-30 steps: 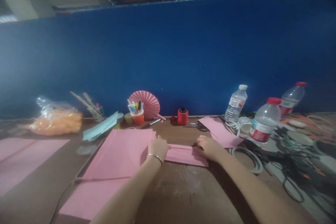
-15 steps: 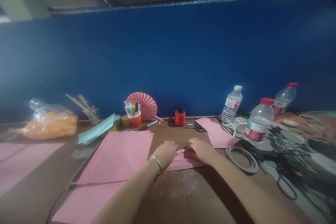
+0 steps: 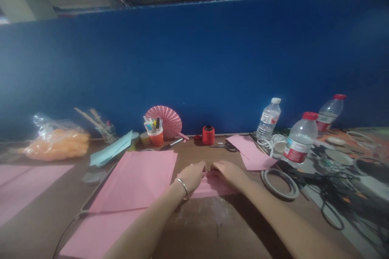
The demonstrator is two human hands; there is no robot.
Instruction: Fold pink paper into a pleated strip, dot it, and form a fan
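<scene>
A pink strip (image 3: 212, 189), laid left-to-right, is pinched by left hand (image 3: 193, 176) and right hand (image 3: 227, 172). Centre-left, pens (image 3: 154, 124) are held in a cup (image 3: 157, 139).

Paper (image 3: 210, 189) right of sheets (image 3: 133, 182), fan (image 3: 170, 119) behind cup (image 3: 156, 139)

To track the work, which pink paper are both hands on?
The central piece, touched by the left hand and right hand; larger pink sheets lie leftward, and another pink sheet near the scissors.

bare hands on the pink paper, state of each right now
Left hand: curled, touching the folded pink paper strip; whether it grips cannot be told.
Right hand: curled on the same strip; grip hidden too.
</scene>
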